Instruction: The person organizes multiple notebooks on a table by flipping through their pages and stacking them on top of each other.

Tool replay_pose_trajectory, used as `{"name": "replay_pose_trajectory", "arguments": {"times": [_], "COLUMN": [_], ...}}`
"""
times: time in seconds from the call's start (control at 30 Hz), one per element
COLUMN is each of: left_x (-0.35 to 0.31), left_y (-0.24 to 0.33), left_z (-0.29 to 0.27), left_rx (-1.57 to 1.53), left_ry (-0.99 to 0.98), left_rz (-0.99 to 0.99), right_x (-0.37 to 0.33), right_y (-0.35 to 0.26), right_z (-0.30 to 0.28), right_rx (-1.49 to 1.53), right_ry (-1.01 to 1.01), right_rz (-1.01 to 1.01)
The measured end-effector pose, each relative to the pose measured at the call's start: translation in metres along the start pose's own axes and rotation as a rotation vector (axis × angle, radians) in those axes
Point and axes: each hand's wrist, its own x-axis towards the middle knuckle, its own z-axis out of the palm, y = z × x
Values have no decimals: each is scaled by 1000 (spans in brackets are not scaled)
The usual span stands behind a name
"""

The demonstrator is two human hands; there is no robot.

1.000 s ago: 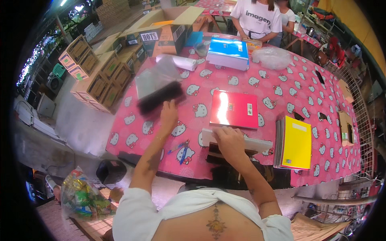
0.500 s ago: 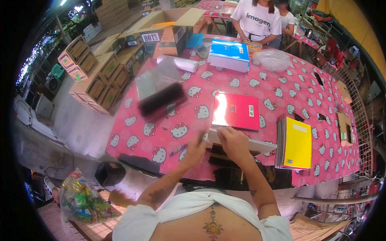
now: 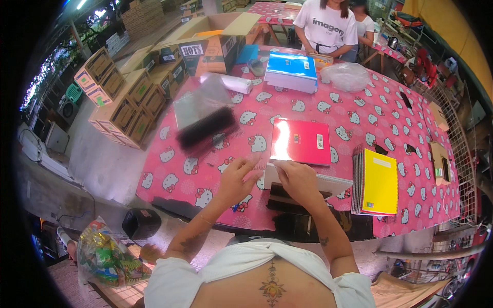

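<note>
My right hand (image 3: 298, 180) is closed on the upper edge of a white-paged notebook (image 3: 334, 186), which is tilted up near the table's front edge. To its left, my left hand (image 3: 237, 180) hovers with thumb and fingers apart, close to the notebook's left end. A thin faint coil shows by its fingertips; whether it touches them is unclear. Just beyond my hands lies a glossy red notebook (image 3: 302, 141). A stack of spiral notebooks with a yellow cover (image 3: 381, 182) sits to the right. A pen (image 3: 241, 204) lies partly hidden by my left forearm.
On the pink patterned table (image 3: 246, 138) are a dark bundle of coils (image 3: 205, 131), a white roll (image 3: 226, 83), a blue-covered stack (image 3: 291, 72) and a clear plastic bag (image 3: 345, 77). Cartons (image 3: 136, 97) stand at left. A person (image 3: 328, 25) stands across the table.
My left hand has drawn back to the left from the notebook's end, and its fingers have spread. My right hand stays on the notebook, almost unmoved.
</note>
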Motion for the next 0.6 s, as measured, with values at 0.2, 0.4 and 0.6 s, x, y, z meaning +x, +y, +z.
{"name": "replay_pose_trajectory", "arguments": {"times": [0.2,0.4,0.6], "left_x": [0,4,12], "left_y": [1,-3,2], "left_z": [7,15,13], "left_rx": [-131,-39,49], "left_ry": [-39,-93,-95], "left_rz": [-129,-271,-180], "right_x": [-1,3,1], "right_y": [5,0,1], "right_z": [3,-2,-1], "right_rx": [4,10,-2], "right_ry": [-13,-45,-20], "right_rz": [17,29,-7]}}
